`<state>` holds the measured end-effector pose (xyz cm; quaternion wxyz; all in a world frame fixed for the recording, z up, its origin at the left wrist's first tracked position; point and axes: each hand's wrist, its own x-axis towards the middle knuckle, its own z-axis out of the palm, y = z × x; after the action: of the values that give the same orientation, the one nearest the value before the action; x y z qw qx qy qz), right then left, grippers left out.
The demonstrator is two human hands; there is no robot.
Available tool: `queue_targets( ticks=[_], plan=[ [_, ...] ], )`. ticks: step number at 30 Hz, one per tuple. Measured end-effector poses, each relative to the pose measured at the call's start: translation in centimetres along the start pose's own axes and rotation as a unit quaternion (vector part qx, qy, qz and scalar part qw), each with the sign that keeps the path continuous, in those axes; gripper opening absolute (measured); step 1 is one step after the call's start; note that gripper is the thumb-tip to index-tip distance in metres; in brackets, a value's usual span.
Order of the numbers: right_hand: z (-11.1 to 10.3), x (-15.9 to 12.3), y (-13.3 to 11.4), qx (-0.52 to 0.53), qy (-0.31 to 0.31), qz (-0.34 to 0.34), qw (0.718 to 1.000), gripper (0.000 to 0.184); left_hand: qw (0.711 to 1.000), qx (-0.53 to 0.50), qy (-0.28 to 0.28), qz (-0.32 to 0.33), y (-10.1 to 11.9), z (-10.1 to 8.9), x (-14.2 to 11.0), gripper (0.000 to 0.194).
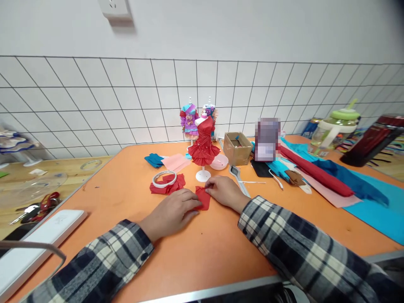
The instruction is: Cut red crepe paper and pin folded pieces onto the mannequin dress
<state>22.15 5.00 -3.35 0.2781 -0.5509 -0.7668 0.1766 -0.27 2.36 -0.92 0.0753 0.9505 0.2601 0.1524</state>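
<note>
Fingers of left hand and right hand partly hide red paper, grip unclear.

On an orange tabletop, small rectangular crinkled red sheet before red-dressed white miniature mannequin, white ring-shaped tape roll on crumpled red material to the left, square brown cardboard box to the right

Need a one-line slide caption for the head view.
Left hand and right hand touch a small red piece before a miniature mannequin in a red ruffled dress.
</note>
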Motion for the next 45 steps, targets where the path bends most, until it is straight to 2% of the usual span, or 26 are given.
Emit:
queue_targets(
  ticks=[3,5,8,11,17,21,34,39,45],
  plan=[
    [-0.4,-0.6,-0.8,-0.032,0.051,-0.029,0.998,0.032,0.999,0.010,-0.018,-0.035,0.0,1.1,0.4,0.025],
    [-0.5,-1.4,-1.7,-0.036,0.059,-0.068,0.995,0.027,0.998,0.030,-0.016,-0.045,-0.1,1.2,0.3,0.024],
    [-0.1,-2.4,-2.7,-0.052,-0.016,-0.103,0.993,0.011,0.997,0.054,-0.012,-0.051,0.1,1.2,0.2,0.025],
    [0.4,-2.9,-3.0,-0.085,-0.085,-0.090,0.989,0.012,0.996,0.067,-0.003,-0.059,0.8,1.2,0.2,0.025],
    [-0.6,-3.0,-3.1,-0.141,-0.130,-0.119,0.974,0.020,0.994,0.083,-0.024,-0.071,1.8,1.0,0.5,0.025],
    [-0.7,-3.2,-3.4,-0.157,-0.140,-0.100,0.973,0.021,0.993,0.088,-0.040,-0.072,1.7,0.9,0.3,0.024],
    [-0.1,-3.1,-3.5,-0.142,-0.129,-0.034,0.981,0.019,0.987,0.081,-0.029,-0.136,2.1,1.2,0.9,0.025],
    [-0.1,-3.4,-3.8,-0.179,-0.105,-0.057,0.977,0.021,0.989,0.087,0.001,-0.117,2.0,1.2,0.9,0.022],
    [-0.3,-3.2,-3.6,-0.166,-0.122,-0.044,0.978,0.015,0.991,0.071,-0.017,-0.115,1.9,1.2,0.9,0.023]
  ],
)
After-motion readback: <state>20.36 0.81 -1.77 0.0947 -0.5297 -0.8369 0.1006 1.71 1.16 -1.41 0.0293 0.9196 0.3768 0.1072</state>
